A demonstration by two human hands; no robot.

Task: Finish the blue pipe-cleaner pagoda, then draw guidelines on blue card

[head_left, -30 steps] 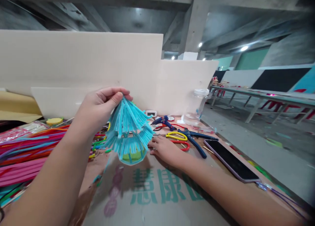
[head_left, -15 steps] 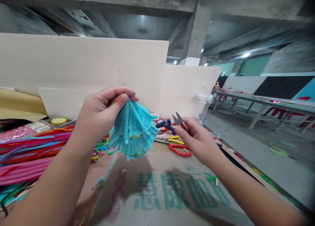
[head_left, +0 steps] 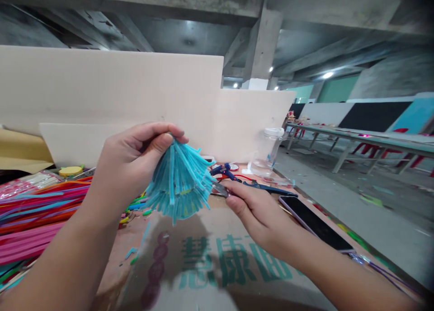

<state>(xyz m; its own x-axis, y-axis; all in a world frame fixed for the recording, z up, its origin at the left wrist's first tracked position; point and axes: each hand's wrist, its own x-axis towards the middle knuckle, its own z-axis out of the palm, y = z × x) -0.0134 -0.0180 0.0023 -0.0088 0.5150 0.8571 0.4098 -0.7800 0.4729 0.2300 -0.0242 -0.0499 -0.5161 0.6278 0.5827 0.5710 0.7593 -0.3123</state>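
Observation:
My left hand (head_left: 132,162) pinches the top of a light blue bundle of pipe cleaners (head_left: 179,180) that fans out downward like a skirt, held above the cardboard sheet (head_left: 217,266). My right hand (head_left: 254,209) grips small metal snips (head_left: 220,189), whose blades touch the right lower edge of the blue bundle.
Piles of coloured pipe cleaners (head_left: 34,207) lie at left. Behind my right hand are a blue glue gun (head_left: 225,171), blue-handled pliers (head_left: 267,190), a clear jar (head_left: 267,150) and a dark phone (head_left: 315,223). White boards (head_left: 111,89) stand at the back. The table edge runs at right.
My right hand picked the snips up off the table, raised them, then brought them left to the bundle's edge. My left hand kept holding the bundle.

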